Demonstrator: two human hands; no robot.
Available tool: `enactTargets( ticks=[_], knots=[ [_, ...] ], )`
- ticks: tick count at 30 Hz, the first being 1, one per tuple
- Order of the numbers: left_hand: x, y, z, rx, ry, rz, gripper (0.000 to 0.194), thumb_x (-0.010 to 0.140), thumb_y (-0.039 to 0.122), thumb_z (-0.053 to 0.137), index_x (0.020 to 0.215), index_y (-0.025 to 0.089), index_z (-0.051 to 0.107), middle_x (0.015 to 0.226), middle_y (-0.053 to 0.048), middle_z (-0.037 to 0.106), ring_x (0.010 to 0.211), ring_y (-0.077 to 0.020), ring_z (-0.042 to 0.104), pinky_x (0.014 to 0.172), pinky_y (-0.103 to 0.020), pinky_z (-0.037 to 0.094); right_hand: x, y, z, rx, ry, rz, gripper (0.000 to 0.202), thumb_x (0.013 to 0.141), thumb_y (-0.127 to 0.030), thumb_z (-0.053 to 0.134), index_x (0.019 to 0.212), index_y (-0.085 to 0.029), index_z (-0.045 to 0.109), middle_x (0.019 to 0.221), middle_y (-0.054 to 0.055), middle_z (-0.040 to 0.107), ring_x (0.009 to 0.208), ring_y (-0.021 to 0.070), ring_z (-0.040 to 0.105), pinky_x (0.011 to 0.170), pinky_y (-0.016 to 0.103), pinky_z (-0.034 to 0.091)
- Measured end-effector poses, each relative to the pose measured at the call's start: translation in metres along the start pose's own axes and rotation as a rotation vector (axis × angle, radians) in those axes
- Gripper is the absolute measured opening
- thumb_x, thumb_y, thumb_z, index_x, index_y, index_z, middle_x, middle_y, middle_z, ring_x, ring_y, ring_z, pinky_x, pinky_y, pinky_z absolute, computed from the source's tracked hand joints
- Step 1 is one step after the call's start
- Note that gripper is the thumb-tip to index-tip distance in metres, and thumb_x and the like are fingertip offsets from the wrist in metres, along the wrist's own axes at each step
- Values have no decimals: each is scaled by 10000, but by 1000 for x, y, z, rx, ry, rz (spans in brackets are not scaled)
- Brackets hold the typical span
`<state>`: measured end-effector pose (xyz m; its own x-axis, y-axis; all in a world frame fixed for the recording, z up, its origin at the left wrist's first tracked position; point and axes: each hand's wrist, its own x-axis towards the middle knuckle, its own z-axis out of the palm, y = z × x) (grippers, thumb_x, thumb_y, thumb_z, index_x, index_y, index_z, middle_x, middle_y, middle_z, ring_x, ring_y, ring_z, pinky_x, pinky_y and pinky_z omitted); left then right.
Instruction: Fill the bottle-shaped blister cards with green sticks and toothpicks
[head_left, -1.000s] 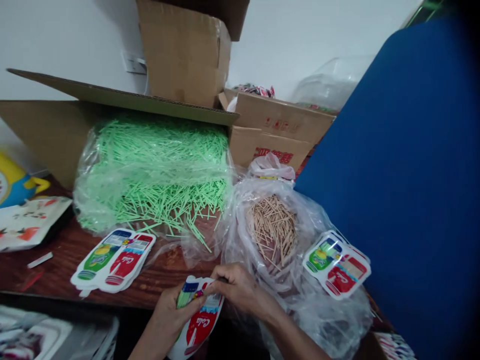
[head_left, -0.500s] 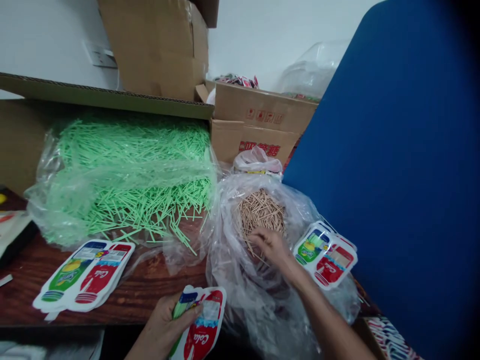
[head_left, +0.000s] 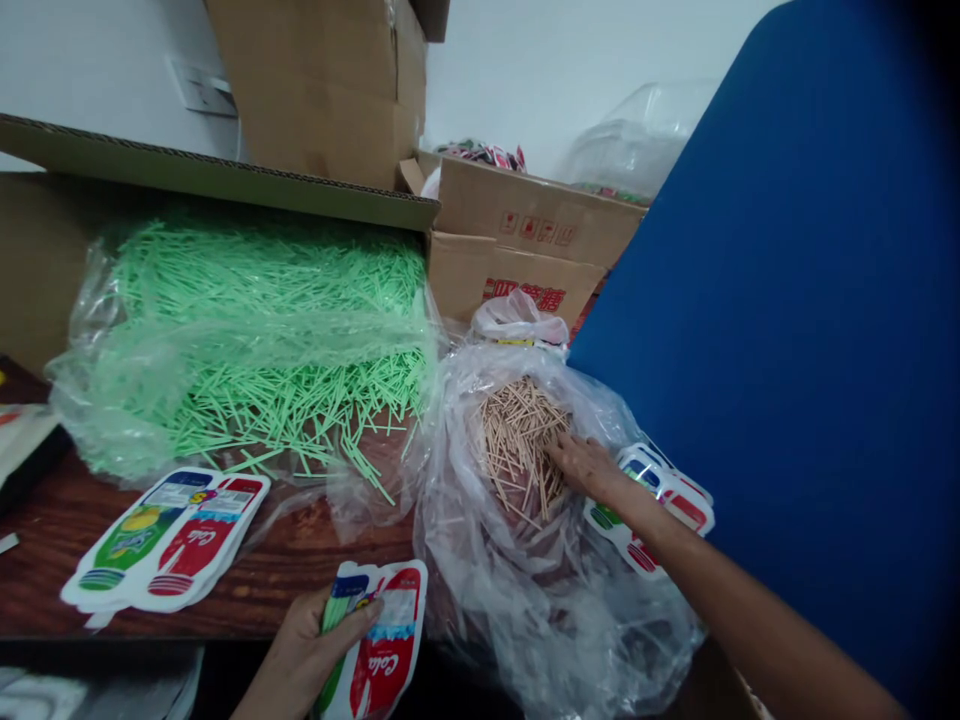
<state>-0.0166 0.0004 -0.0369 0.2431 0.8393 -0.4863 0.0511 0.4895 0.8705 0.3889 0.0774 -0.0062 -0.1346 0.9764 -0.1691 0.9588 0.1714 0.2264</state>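
Note:
My left hand [head_left: 315,635] grips a bottle-shaped pouch [head_left: 386,645] with a red cola print, thumb across its front, near the table's front edge. Green sticks show beside the thumb. My right hand [head_left: 585,465] touches the right side of a pile of brown sticks [head_left: 525,420] in a clear plastic bag [head_left: 480,560]. Its fingers are bent at the pile, and their tips are partly hidden, so what they hold cannot be made out. Partly under my right forearm lies a stack of printed pouches [head_left: 686,500]. Another pouch stack [head_left: 169,540] rests on the left of the table.
A large heap of thin green sticks [head_left: 300,400] lies in clear plastic at the left, by an open cardboard box [head_left: 225,180]. Another carton [head_left: 525,230] stands behind the brown sticks. A blue panel [head_left: 787,350] rises at the right.
My right hand has moved right across the brown sticks, from the middle of the pile to its right edge. My left hand and the pouch have shifted slightly left in view.

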Motion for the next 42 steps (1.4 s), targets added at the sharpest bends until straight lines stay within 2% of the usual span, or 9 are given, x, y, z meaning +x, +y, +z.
enactTargets(
  ticks=[10, 16, 21, 25, 31, 34, 37, 40, 42],
  knots=[
    [-2, 5, 5, -25, -43, -1, 328, 664, 434, 756, 605, 146, 613, 525, 16, 641, 474, -138, 547, 488, -213, 408, 9, 2, -1, -55, 64, -102, 224, 908, -132, 412, 1000, -178, 612, 1060, 109, 558, 975, 220, 514, 837, 321, 373],
    [-5, 10, 4, -43, -30, 16, 314, 667, 426, 761, 622, 143, 631, 541, 15, 661, 486, -144, 566, 498, -213, 420, 15, -3, 4, -36, 120, -112, 216, 912, -146, 414, 985, -165, 616, 1041, 126, 562, 1043, 265, 467, 933, 408, 316],
    [-5, 11, 5, -37, -14, 10, 342, 656, 452, 762, 606, 146, 617, 517, 18, 649, 465, -143, 559, 471, -211, 411, 16, -6, 11, 88, 150, -101, 233, 898, -108, 378, 982, -146, 592, 1068, 139, 560, 1053, 270, 458, 961, 440, 287],
    [-6, 10, 3, -63, -39, -12, 341, 674, 463, 748, 652, 140, 641, 562, 1, 683, 499, -156, 591, 492, -222, 443, 16, -7, 17, 305, 167, -81, 174, 857, -108, 413, 891, -153, 578, 975, 108, 599, 964, 234, 497, 944, 408, 307],
    [-6, 8, 2, -75, -17, -8, 347, 666, 469, 754, 673, 133, 667, 578, -11, 708, 500, -172, 621, 496, -230, 465, 11, -23, 19, 807, 269, 89, 177, 895, -274, 354, 836, -196, 501, 686, -4, 555, 634, 160, 502, 659, 295, 409],
    [-4, 7, 2, -90, -14, -9, 347, 647, 467, 768, 671, 134, 673, 580, -11, 715, 503, -177, 632, 493, -229, 468, 9, -42, 19, 1093, 360, 165, 281, 891, -419, 338, 788, -208, 493, 665, 0, 552, 646, 170, 538, 653, 307, 436],
    [-4, 7, 2, -102, -10, -18, 344, 636, 465, 777, 670, 136, 682, 577, -16, 725, 495, -182, 635, 492, -232, 472, 7, -63, 19, 1357, 435, 202, 361, 844, -541, 374, 864, -213, 523, 707, 13, 577, 662, 183, 570, 629, 314, 460],
    [-5, 8, 2, -107, -18, -24, 333, 644, 454, 777, 671, 135, 683, 575, -20, 729, 482, -180, 632, 490, -233, 471, 1, -84, 22, 1541, 486, 239, 379, 825, -567, 422, 954, -224, 518, 755, 13, 595, 665, 183, 580, 635, 321, 477],
    [-7, 8, 3, -107, -5, -24, 334, 646, 455, 775, 666, 136, 679, 574, -18, 727, 478, -181, 631, 483, -233, 469, -4, -96, 25, 1610, 489, 254, 334, 824, -538, 469, 921, -221, 517, 751, 11, 601, 674, 182, 578, 667, 326, 481]
  ],
)
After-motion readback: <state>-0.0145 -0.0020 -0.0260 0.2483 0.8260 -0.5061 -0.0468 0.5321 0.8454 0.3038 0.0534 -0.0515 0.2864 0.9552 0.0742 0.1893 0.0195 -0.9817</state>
